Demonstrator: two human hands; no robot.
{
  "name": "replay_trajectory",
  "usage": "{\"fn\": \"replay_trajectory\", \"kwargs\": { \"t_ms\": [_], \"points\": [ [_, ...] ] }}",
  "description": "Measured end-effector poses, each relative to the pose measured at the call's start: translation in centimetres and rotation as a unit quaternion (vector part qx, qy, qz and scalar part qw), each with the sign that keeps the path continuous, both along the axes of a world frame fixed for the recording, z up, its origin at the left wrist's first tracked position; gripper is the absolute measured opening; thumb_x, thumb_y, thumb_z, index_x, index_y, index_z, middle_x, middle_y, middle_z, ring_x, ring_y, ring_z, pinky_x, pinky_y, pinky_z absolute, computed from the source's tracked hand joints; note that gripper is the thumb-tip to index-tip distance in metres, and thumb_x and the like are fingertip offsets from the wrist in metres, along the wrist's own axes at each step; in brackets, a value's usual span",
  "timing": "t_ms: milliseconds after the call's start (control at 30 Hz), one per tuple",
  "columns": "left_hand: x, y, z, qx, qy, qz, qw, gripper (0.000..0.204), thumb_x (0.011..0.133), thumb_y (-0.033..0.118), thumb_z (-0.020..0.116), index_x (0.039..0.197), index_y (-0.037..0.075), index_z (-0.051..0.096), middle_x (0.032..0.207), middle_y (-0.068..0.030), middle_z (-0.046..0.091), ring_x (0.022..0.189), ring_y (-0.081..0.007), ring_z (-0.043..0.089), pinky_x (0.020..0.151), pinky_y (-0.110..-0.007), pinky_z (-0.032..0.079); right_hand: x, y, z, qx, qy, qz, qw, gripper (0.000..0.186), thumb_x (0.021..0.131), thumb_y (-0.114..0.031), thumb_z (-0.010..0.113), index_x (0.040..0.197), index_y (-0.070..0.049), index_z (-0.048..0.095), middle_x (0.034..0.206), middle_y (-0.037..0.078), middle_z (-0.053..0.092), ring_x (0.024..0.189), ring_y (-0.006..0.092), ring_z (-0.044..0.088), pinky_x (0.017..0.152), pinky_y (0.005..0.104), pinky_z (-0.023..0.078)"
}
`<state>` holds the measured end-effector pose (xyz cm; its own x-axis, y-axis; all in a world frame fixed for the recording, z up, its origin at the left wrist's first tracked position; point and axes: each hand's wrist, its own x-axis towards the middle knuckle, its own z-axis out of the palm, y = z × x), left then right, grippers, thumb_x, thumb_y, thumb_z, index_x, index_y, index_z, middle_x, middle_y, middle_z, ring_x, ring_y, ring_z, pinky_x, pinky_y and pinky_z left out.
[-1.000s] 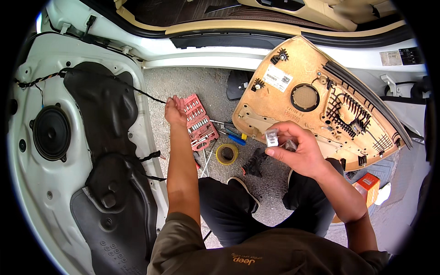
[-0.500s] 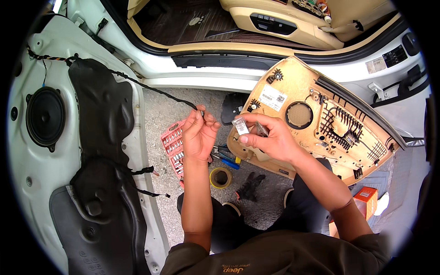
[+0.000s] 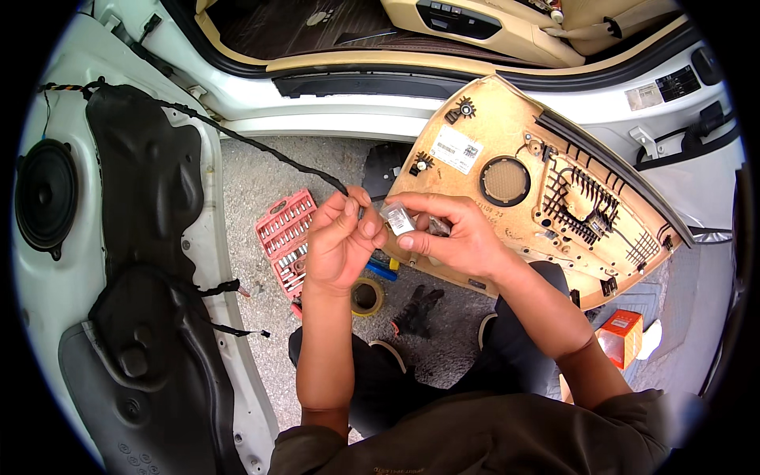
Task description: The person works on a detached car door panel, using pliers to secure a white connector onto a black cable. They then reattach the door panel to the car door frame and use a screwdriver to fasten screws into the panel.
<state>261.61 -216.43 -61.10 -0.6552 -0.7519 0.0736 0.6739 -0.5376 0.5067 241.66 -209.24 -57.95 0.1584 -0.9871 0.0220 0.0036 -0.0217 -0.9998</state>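
Note:
My left hand is closed, with the end of a black taped wiring harness pinched in its fingers. The harness runs down from the door on the left; its tip is hidden by the fingers. My right hand grips a small boxy piece with a white printed label, between thumb and forefinger. Something dark shows behind it, tucked under the curled fingers; I cannot make out what. The labelled piece is close to my left fingertips, and I cannot tell whether they touch.
At left stands the bare white car door with a round speaker and black lining. A tan door panel leans on the sill at right. Below lie a red socket set, a tape roll, dark gloves and an orange box.
My two hands have come closer together, bringing the labelled piece up beside the left fingertips and the harness end. The whole view has shifted slightly, so the door sits farther left.

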Motion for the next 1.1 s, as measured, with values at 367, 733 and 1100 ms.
{"fn": "replay_trajectory", "kwargs": {
  "t_ms": [367, 733, 1100],
  "points": [
    [0.4, 0.5, 0.4, -0.039, -0.078, 0.004, 0.996, 0.021, 0.103, 0.018, 0.056, 0.108, -0.001, 0.060, 0.083, -0.0077, 0.063, 0.077, -0.0150, 0.061, 0.071, -0.031, 0.052, 0.0, -0.4, -0.6, -0.031, -0.007, -0.020, 0.999, 0.050, 0.083, -0.009, 0.080, 0.130, -0.004, 0.065, 0.099, 0.002, 0.070, 0.082, 0.0082, 0.058, 0.074, 0.0260, 0.051],
    [0.5, 0.3, 1.2, -0.098, -0.258, 0.069, 0.959, 0.017, 0.096, 0.009, 0.066, 0.108, -0.003, 0.064, 0.090, -0.0097, 0.069, 0.076, -0.0142, 0.065, 0.067, -0.027, 0.053, -1.0, -1.3, -1.2, -0.012, 0.006, 0.006, 1.000, 0.040, 0.084, -0.007, 0.079, 0.120, -0.001, 0.062, 0.098, 0.004, 0.068, 0.084, 0.0087, 0.063, 0.077, 0.0262, 0.051],
    [0.6, 0.1, 1.4, -0.167, -0.350, 0.104, 0.916, 0.016, 0.092, 0.001, 0.068, 0.107, -0.003, 0.063, 0.091, -0.0061, 0.067, 0.078, -0.0108, 0.064, 0.070, -0.024, 0.054, -1.7, -2.3, -3.2, -0.011, 0.001, 0.011, 1.000, 0.056, 0.077, -0.005, 0.085, 0.127, -0.004, 0.061, 0.103, 0.003, 0.069, 0.090, 0.0084, 0.064, 0.081, 0.0254, 0.051]
  ]
}}
